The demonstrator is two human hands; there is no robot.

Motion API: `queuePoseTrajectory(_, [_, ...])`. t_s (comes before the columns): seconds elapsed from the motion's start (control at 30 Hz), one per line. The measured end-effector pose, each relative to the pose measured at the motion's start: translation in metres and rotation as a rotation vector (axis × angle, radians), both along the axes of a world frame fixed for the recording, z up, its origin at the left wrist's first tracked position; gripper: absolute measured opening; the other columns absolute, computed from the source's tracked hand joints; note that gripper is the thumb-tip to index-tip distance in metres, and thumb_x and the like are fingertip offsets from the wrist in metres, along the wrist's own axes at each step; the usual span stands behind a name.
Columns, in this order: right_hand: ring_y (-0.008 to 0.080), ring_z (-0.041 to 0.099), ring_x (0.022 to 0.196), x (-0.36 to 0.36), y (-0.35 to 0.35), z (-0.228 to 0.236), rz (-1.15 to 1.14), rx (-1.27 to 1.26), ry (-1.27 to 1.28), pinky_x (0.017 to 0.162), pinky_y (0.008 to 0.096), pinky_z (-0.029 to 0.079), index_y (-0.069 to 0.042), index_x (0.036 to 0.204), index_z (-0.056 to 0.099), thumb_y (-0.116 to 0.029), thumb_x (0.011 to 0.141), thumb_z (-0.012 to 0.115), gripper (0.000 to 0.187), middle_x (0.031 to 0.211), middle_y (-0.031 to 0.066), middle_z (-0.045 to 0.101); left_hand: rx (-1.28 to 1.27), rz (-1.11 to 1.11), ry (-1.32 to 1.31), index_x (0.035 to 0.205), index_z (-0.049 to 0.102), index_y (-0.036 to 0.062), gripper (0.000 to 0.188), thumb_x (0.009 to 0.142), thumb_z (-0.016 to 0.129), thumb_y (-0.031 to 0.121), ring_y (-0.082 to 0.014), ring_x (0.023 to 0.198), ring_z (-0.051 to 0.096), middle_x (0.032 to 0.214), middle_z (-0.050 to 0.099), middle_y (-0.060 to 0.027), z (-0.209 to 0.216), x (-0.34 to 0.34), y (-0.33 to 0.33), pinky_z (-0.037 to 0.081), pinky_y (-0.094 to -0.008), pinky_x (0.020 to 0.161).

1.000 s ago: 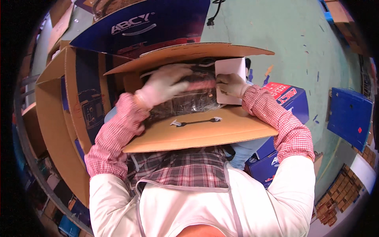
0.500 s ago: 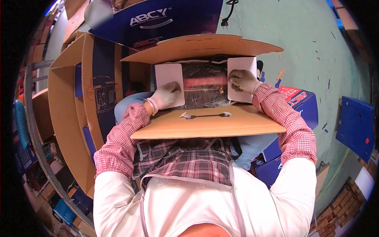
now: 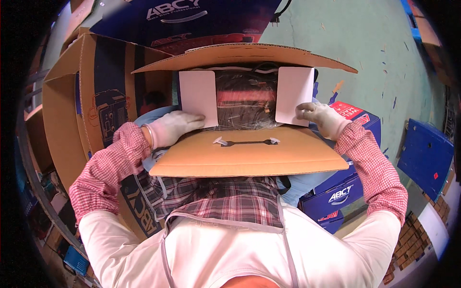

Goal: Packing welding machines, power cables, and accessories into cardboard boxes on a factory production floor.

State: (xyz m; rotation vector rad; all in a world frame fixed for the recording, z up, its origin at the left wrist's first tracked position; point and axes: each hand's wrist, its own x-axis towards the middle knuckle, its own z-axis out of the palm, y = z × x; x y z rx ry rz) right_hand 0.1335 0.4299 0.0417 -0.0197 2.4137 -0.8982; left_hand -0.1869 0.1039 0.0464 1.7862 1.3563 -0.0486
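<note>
White end flaps (image 3: pixel 198 96) lean in over the bagged machine (image 3: pixel 246 103) inside the carton (image 3: pixel 201 158). Left hand (image 3: pixel 175 127) rests, fingers together, on one; right hand (image 3: pixel 322 117), loosely curled, touches the other. Tucking these seems in hand; the next move calls for closing the long flaps (image 3: pixel 249 55) over them.

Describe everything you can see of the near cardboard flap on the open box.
The near cardboard flap is wide, plain brown and folded outward toward the plaid apron, with a crease near its outer edge. A thin dark strip with pale T-shaped ends lies mid-face. The left hand is beside its left edge; contact is unclear.
</note>
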Motion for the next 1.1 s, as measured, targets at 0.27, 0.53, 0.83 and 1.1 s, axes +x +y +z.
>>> queuePoseTrajectory(0.27, [0.0304, 0.043, 0.129, 0.012, 0.002, 0.001, -0.033, -0.149, 0.006, 0.105, 0.0423, 0.037, -0.009, 0.129, 0.054, -0.005, 0.076, 0.062, 0.054, 0.140, 0.0150, 0.042, -0.031, 0.004, -0.026, 0.131, 0.048, 0.0060, 0.057, 0.079, 0.064, 0.024, -0.0368, 0.133, 0.038, 0.144, 0.037, -0.0233, -0.008, -0.010, -0.028, 0.032, -0.0415, 0.109])
queuePoseTrajectory(0.53, [0.0171, 0.054, 0.117, 0.047, 0.026, -0.046, -1.243, -0.867, -0.241, 0.101, 0.0311, 0.043, -0.003, 0.135, 0.044, -0.013, 0.100, 0.043, 0.037, 0.131, 0.0071, 0.054, -0.505, 1.180, -0.486, 0.122, 0.056, -0.0037, 0.055, 0.093, 0.057, 0.042, -0.0166, 0.095, 0.061, 0.111, 0.064, -0.0079, -0.006, -0.003, -0.019, 0.048, -0.0330, 0.088])
queuePoseTrajectory(0.83, [0.0170, 0.058, 0.108, -0.004, -0.001, -0.038, -1.394, -1.113, 0.412, 0.096, 0.0322, 0.046, -0.006, 0.129, 0.050, -0.040, 0.099, 0.044, 0.046, 0.121, 0.0059, 0.060, -0.011, 1.688, -0.494, 0.121, 0.055, -0.0068, 0.062, 0.086, 0.066, 0.043, -0.0217, 0.098, 0.060, 0.112, 0.063, -0.0128, -0.042, 0.032, -0.020, 0.045, -0.0313, 0.090])
queuePoseTrajectory(1.1, [0.0166, 0.059, 0.099, -0.014, 0.006, -0.038, -1.336, -0.654, 0.514, 0.089, 0.0308, 0.046, 0.002, 0.120, 0.056, -0.045, 0.096, 0.050, 0.054, 0.110, 0.0075, 0.063, 0.124, 1.814, -0.343, 0.123, 0.047, -0.0150, 0.076, 0.080, 0.071, 0.043, -0.0287, 0.105, 0.060, 0.117, 0.060, -0.0222, -0.047, 0.043, -0.016, 0.045, -0.0318, 0.093])
